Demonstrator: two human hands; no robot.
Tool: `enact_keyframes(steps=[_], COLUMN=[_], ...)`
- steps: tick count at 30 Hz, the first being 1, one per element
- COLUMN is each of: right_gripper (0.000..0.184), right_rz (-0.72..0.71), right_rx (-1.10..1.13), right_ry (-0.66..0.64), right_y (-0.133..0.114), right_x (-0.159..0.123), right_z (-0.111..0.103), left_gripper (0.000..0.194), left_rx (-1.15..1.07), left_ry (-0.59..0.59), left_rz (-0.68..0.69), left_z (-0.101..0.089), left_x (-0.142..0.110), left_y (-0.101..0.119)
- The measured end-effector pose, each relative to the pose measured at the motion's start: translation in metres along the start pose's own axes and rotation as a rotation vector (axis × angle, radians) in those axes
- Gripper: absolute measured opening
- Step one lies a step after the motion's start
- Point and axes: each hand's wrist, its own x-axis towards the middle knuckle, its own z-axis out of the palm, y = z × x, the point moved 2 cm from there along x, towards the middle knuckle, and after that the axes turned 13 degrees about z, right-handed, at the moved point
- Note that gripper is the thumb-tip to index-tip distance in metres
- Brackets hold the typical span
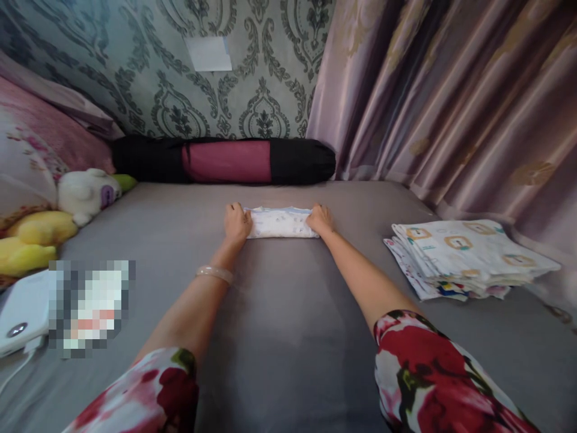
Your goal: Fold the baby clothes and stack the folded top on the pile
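Note:
Between my two hands a white cloth [282, 223] with small faint prints and a bluish edge lies on the bed, folded or rolled into a narrow oblong. My left hand [237, 221] grips its left end, fingers curled and thumb against the cloth. At the opposite end, my right hand [321, 219] is closed on the right edge. Both arms reach far forward, and a pale bangle [214, 275] circles my left wrist. A stack of folded printed cloths [469, 249] rests to the right of my right forearm.
A long black and maroon bag [225, 160] lies along the wall at the bed's far edge. Plush toys [88, 192] sit at the left. Nearer are a white power bank [29, 310] with a cable and a blurred-out object [97, 304]. Curtains [433, 90] hang at the right above the grey sheet [279, 343].

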Motion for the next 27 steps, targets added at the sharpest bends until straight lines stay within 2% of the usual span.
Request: enact_keyframes(steps=[2, 3, 6, 7, 9, 12, 19, 22, 27], right_gripper=[0.035, 0.036, 0.037, 0.037, 0.037, 0.034, 0.052, 0.045, 0.036], right_rz=[-0.131, -0.214, -0.391, -0.405, -0.388, -0.374, -0.446, -0.407, -0.311], right_rx=[-0.021, -0.025, -0.063, -0.091, -0.139, -0.131, 0.171, 0.232, 0.084], right_ry=[0.044, 0.037, -0.102, -0.154, -0.219, -0.227, -0.335, -0.281, -0.019], right_y=[-0.013, -0.021, -0.045, -0.051, -0.059, -0.062, -0.06, -0.057, -0.053], right_x=[-0.001, -0.003, -0.007, -0.008, -0.007, -0.001, 0.02, 0.018, -0.005], right_z=[-0.005, -0.006, -0.005, -0.003, 0.0, 0.002, 0.014, 0.02, 0.018], left_gripper=[0.035, 0.034, 0.039, 0.042, 0.052, 0.062, 0.065, 0.066, 0.061], left_rx=[0.036, 0.032, -0.028, -0.034, -0.008, 0.034, 0.058, 0.074, 0.113], left_ry=[0.057, 0.045, -0.07, -0.102, -0.143, -0.186, -0.213, -0.197, -0.189], left_rz=[0.084, 0.13, 0.295, 0.33, 0.315, 0.306, 0.308, 0.306, 0.321], left_z=[-0.006, -0.006, 0.007, 0.014, 0.027, 0.039, 0.033, 0.034, 0.035], left_x=[-0.008, -0.014, -0.034, -0.041, -0.051, -0.059, -0.055, -0.052, -0.048], left_y=[0.016, 0.026, 0.055, 0.062, 0.071, 0.073, 0.074, 0.074, 0.071])
